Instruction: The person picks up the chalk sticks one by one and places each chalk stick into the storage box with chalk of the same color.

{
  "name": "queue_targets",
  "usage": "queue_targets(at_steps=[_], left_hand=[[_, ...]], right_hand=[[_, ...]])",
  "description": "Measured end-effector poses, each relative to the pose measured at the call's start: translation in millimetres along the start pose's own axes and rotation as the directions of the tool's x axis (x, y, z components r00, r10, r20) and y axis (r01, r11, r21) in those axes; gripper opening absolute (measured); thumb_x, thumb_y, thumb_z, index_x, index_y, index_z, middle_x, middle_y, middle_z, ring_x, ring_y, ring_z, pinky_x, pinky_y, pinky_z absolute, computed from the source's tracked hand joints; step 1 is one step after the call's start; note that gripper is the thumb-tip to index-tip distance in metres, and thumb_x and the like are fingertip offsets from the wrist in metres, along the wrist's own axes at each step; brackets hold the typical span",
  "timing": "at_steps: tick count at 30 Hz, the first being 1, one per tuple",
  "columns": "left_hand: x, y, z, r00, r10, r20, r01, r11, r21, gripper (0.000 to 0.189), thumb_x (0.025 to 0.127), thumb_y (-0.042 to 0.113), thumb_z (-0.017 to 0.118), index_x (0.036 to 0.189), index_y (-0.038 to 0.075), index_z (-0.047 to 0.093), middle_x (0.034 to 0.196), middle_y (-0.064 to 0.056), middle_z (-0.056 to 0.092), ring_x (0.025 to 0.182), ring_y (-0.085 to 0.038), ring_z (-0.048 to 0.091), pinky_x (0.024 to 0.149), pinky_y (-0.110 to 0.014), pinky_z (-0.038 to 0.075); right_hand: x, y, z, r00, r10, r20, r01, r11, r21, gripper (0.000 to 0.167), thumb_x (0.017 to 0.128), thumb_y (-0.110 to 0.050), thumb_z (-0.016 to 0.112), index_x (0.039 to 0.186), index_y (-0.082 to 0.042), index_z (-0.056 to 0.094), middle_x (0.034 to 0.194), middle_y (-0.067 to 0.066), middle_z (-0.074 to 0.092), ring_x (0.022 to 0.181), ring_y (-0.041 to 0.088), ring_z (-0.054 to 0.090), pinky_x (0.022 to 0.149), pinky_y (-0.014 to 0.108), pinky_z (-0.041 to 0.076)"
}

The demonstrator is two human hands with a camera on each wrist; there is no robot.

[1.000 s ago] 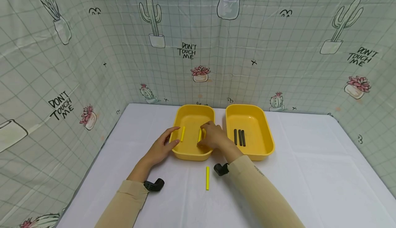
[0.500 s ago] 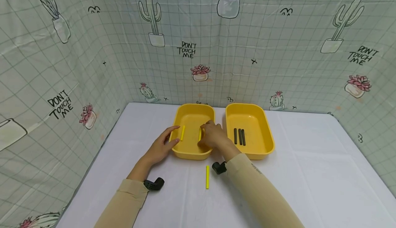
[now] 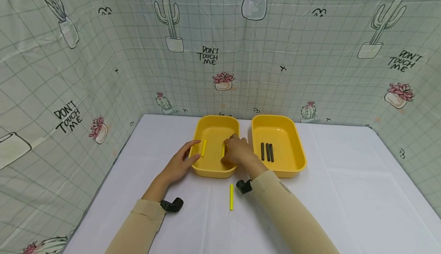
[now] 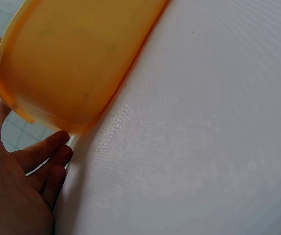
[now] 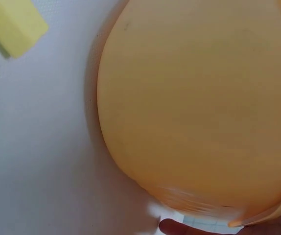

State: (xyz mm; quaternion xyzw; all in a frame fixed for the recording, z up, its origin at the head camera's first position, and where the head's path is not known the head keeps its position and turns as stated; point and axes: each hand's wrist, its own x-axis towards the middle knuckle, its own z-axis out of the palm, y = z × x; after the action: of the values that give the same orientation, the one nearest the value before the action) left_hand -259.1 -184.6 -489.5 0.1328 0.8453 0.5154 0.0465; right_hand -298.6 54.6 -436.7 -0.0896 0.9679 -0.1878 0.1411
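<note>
My left hand (image 3: 179, 164) rests at the left side of the left yellow tray (image 3: 215, 172), thumb and index finger laid over its rim. In the left wrist view its other fingers (image 4: 52, 152) stay loose outside the tray wall. Inside that tray my right hand (image 3: 238, 151) holds a short yellow stick (image 3: 223, 149) by its two ends, between thumb and fingers. The hand covers part of the stick. A second yellow stick (image 3: 204, 148) lies by the tray's left wall. The right wrist view shows mostly the tray's outer wall (image 5: 194, 107), with a fingertip below.
A matching yellow tray (image 3: 279, 131) stands close on the right, with three black sticks (image 3: 268, 152) lying side by side in it. Another yellow stick (image 3: 231, 197) lies on the white cloth (image 3: 344, 192) in front of the left tray. A patterned curtain (image 3: 258, 54) surrounds the table.
My right wrist has shifted slightly left and toward the back; the right hand stays at the stick. The left hand keeps its place at the tray rim.
</note>
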Motion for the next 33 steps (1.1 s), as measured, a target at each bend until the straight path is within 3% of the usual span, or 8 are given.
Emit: queue_targets(at_steps=[11, 33], left_hand=[[1.4, -2.9, 0.1, 1.000, -0.003, 0.002, 0.004, 1.000, -0.008, 0.052, 0.105, 0.038, 0.061, 0.154, 0.032, 0.044, 0.170, -0.005, 0.032, 0.160, -0.034, 0.023, 0.130, -0.055, 0.019], [0.5, -1.0, -0.6, 1.000, -0.001, 0.007, 0.001, 1.000, 0.010, 0.052, 0.105, 0.037, 0.060, 0.154, 0.033, 0.043, 0.170, -0.006, 0.032, 0.158, -0.035, 0.027, 0.128, -0.059, 0.022]], right_hand=[[-0.8, -0.4, -0.5, 1.000, -0.004, 0.006, 0.004, 1.000, -0.011, 0.074, 0.083, -0.032, 0.086, 0.149, -0.015, 0.057, 0.150, 0.011, 0.050, 0.122, 0.035, 0.049, 0.106, 0.049, 0.046], [-4.3, 0.6, -0.7, 1.000, -0.017, -0.018, 0.018, 1.000, 0.020, 0.076, 0.084, -0.034, 0.084, 0.152, -0.024, 0.052, 0.165, 0.008, 0.036, 0.139, 0.038, 0.042, 0.117, 0.054, 0.040]])
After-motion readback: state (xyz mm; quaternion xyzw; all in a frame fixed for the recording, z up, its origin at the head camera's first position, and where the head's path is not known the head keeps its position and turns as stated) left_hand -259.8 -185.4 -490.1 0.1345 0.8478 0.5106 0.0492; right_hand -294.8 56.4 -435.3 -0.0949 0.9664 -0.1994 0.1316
